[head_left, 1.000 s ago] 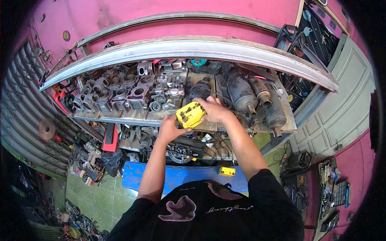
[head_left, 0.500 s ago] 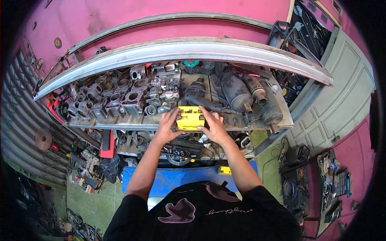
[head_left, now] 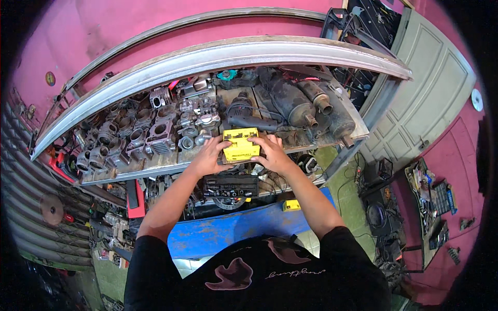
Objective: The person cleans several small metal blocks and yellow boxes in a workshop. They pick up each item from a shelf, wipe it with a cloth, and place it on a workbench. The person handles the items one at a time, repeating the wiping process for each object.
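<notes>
While both bare hands are working at the front edge of the long bench [head_left: 225, 96], a yellow box-shaped battery [head_left: 241, 146] is sitting squarely between them, though whether it is resting on the edge or hanging just over it, I cannot tell. The left hand [head_left: 208, 156] is gripping its left side, fingers curling over the top; the right hand [head_left: 274, 154] is clasping the other side, thumb pressing near the front face. Behind it, a dark power tool [head_left: 241, 110] is lying on the worn wooden boards, grimy mufflers [head_left: 296, 106] are crowding the right end, and metal engine cylinders [head_left: 160, 130] are packing the left. A silver rail [head_left: 223, 59] is arching across above all this. Below, a dark socket tray [head_left: 231, 186] is filling the lower shelf, and a scuffed blue board [head_left: 228, 233] is stretching nearer the person, a second yellow battery [head_left: 291, 206] standing toward its right end. Around it all, a pink wall [head_left: 129, 33] is running behind, a ribbed shutter [head_left: 36, 186] is closing off the left, and a pale panelled door [head_left: 423, 85] is standing at right over green flooring [head_left: 346, 193].
</notes>
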